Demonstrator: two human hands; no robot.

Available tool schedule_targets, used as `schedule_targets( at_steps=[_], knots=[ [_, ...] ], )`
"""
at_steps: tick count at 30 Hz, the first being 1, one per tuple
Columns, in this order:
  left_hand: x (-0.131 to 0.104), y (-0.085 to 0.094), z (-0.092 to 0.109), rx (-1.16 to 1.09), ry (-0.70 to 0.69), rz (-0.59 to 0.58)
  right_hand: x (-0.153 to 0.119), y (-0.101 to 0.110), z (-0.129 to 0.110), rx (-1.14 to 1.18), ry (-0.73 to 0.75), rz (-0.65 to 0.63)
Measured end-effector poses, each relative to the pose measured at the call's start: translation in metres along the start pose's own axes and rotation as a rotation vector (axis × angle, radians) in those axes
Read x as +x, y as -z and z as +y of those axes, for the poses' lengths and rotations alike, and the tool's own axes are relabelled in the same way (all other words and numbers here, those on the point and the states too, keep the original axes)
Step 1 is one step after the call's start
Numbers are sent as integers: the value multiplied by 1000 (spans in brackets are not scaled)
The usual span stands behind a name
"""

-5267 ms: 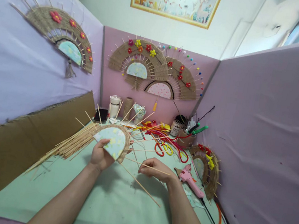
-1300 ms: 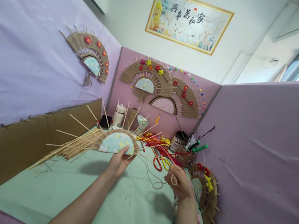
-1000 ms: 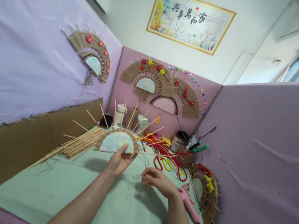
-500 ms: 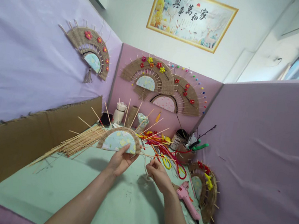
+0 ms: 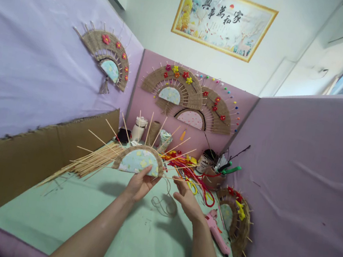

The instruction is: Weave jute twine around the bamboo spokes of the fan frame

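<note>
A half-round fan with a pale blue floral face, a twine-woven rim and thin wooden sticks fanning outward is held up over the table. My left hand grips it at the lower right, thumb on the floral face, the other fingers behind. To the right, my right hand is open, thumb and fingers apart, near the lowest right-hand stick; whether it touches that stick I cannot tell. A loose length of twine hangs from the fan's right end and curls between the hands.
A pile of wooden sticks lies left, beside a cardboard strip. Red and yellow pipe cleaners, yellow-handled scissors and a pen pot stand or lie behind. A pink glue gun and a finished fan are at right.
My right hand has let go of the twine and opened its fingers. The twine now hangs loose in curls below the fan. My left hand keeps its hold.
</note>
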State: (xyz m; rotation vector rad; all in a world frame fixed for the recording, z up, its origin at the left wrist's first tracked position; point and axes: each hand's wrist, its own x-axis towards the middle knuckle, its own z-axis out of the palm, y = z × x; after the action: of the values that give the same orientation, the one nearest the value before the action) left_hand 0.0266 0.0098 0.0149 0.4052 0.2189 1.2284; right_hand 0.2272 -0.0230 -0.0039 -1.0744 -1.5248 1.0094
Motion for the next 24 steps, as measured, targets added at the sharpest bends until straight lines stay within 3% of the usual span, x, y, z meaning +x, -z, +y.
schedule_targets(
  at_steps=[4, 8, 16, 19, 24],
  knots=[
    [-2, -2, -7, 48, -16, -34, 4, -31, 3, 245, 3, 44],
    [-2, -4, -11, 61, -60, -36, 7, -56, 9, 414, -101, 150],
    [-1, -3, -10, 18, -138, 31, 3, -64, -5, 552, -129, 194],
    [-2, -3, -11, 7, -147, 45, 1, -67, -3, 517, -121, 165],
    [-2, -4, -12, 29, -115, 33, -1, -71, 0, 257, -112, 77]
  ],
)
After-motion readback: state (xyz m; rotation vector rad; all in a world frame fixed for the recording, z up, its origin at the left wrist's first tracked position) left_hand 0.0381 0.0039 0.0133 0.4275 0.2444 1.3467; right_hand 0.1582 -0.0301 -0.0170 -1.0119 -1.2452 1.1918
